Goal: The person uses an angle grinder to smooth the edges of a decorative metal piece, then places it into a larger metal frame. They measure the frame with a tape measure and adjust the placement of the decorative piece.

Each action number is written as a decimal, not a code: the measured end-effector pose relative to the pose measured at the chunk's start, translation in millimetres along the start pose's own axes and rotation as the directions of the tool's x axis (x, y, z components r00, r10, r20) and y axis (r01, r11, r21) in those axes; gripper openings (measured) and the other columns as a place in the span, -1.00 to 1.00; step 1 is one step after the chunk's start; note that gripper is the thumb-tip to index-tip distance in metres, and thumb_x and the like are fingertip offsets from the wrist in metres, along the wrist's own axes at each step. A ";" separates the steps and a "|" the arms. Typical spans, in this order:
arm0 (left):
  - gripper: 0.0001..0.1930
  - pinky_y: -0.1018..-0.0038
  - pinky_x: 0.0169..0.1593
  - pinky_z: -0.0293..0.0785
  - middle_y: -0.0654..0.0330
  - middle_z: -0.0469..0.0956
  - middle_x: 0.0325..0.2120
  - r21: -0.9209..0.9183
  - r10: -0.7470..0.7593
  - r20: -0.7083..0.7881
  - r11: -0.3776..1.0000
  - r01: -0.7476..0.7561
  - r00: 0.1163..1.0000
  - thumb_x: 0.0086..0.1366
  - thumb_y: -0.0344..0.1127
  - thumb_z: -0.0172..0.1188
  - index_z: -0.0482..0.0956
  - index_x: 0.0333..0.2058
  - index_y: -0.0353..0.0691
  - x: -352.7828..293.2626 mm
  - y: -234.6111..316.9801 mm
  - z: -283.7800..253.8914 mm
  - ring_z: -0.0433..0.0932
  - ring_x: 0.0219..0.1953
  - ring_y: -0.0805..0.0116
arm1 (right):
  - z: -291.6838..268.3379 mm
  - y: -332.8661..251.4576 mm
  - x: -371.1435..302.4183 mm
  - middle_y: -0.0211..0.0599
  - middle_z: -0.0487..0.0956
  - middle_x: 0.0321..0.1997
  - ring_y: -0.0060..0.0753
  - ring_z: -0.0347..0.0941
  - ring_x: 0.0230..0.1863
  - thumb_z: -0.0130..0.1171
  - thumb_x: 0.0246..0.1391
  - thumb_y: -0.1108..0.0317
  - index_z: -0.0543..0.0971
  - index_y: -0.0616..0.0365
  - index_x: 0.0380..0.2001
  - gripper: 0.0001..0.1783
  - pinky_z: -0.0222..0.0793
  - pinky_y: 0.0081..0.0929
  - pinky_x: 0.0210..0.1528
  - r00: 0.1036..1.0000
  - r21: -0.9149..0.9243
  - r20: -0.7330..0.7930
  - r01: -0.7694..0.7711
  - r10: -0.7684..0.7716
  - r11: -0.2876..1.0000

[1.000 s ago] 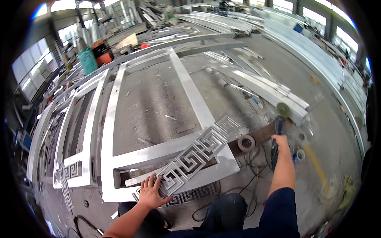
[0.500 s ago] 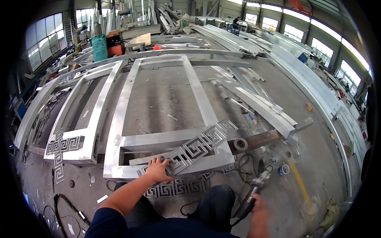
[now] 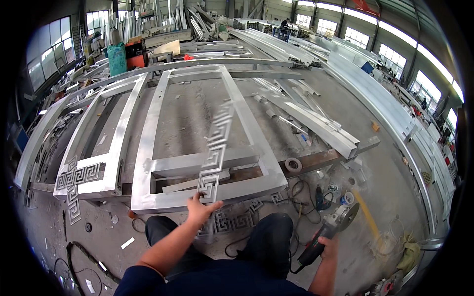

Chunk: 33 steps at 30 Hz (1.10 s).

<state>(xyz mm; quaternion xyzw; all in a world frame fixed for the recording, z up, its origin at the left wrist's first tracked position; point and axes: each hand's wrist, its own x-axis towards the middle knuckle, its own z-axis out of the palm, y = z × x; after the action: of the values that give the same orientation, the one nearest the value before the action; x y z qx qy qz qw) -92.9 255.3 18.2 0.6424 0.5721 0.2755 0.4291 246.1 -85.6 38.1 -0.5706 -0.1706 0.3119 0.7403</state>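
Two bare hands in use. Left hand point(image 3: 201, 211) closed on the near end of a grey metal openwork strip in a key pattern point(image 3: 213, 163). Strip slants over the near part of a silver rectangular metal frame point(image 3: 148, 180); far end blurred, contact with frame cannot be told. Right hand point(image 3: 328, 247) wrapped round a dark-bodied angle grinder with a grey metal head point(image 3: 326, 233), right of the knees point(image 3: 277, 229), well apart from strip.
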 end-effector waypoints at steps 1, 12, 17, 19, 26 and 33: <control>-0.07 0.14 0.28 0.36 -0.21 0.22 0.18 -0.101 -0.066 -0.007 0.993 0.065 0.998 -0.04 0.30 0.53 0.46 0.16 -0.22 -15.1 7.6 6.8 0.33 0.22 -0.15 | -2.9 4.4 1.7 -0.11 0.61 -0.36 -0.15 0.62 -0.39 0.40 -0.41 0.36 0.49 0.32 -0.11 -0.35 0.59 -0.23 -0.31 1.000 0.018 0.000 -0.019 0.019 1.000; -0.13 0.37 0.32 0.31 -0.08 0.50 0.18 -0.307 0.225 0.894 0.937 0.165 0.387 0.32 -0.09 0.39 0.13 0.43 -0.33 -32.3 62.0 55.1 0.48 0.21 0.20 | 35.0 -33.2 -11.4 -0.12 0.60 -0.28 -0.16 0.63 -0.33 0.39 -0.35 0.36 0.47 0.29 -0.02 -0.31 0.61 -0.26 -0.27 0.996 0.070 0.076 0.039 -0.045 0.997; -0.09 0.30 0.19 0.47 -0.16 0.60 0.01 -0.391 0.519 0.811 0.824 -0.410 0.270 0.21 0.04 0.44 0.24 0.33 -0.40 -91.7 88.6 90.5 0.58 0.13 0.07 | 59.2 -44.5 -14.9 -0.08 0.59 -0.20 -0.13 0.62 -0.27 0.35 -0.16 0.45 0.46 0.29 -0.01 -0.44 0.60 -0.24 -0.27 0.996 0.214 0.030 0.079 -0.087 0.974; -0.09 0.28 0.14 0.51 -0.16 0.61 -0.02 -0.472 0.750 0.618 0.594 -0.652 0.236 0.16 0.04 0.47 0.26 0.29 -0.42 -124.8 100.7 120.2 0.60 0.09 0.06 | 73.8 -48.4 -12.2 -0.08 0.59 -0.19 -0.14 0.61 -0.24 0.34 -0.02 0.47 0.44 0.27 0.03 -0.49 0.59 -0.25 -0.21 0.992 0.197 -0.046 0.123 -0.116 0.973; -0.25 0.40 -0.06 0.51 -0.04 0.59 -0.24 -0.491 0.486 0.870 0.868 0.075 0.080 0.13 -0.19 0.48 0.29 0.15 -0.48 -147.8 121.8 152.7 0.59 -0.17 0.33 | 61.5 -29.9 -3.7 -0.21 0.50 0.00 -0.14 0.52 0.03 0.47 -0.02 0.03 0.30 0.10 0.21 -0.17 0.54 -0.09 0.02 0.944 0.526 0.290 -0.022 -0.155 0.850; -0.08 0.27 -0.10 0.54 -0.22 0.57 -0.20 -0.346 0.397 0.913 0.878 -0.332 0.099 0.12 -0.13 0.50 0.13 0.27 -0.47 -158.6 121.9 133.5 0.65 -0.20 0.02 | 46.7 -17.5 -21.3 -0.18 0.51 -0.07 -0.18 0.55 -0.11 0.27 0.13 0.20 0.32 0.12 0.16 -0.41 0.57 -0.11 -0.06 0.996 0.369 0.086 -0.067 0.038 0.927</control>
<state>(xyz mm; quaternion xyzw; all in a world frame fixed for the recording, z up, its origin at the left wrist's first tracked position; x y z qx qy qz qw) 50.0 72.5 81.4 0.7774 -0.0093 -0.0768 0.6242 206.5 -67.8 70.5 -0.4122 -0.1216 0.3800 0.8191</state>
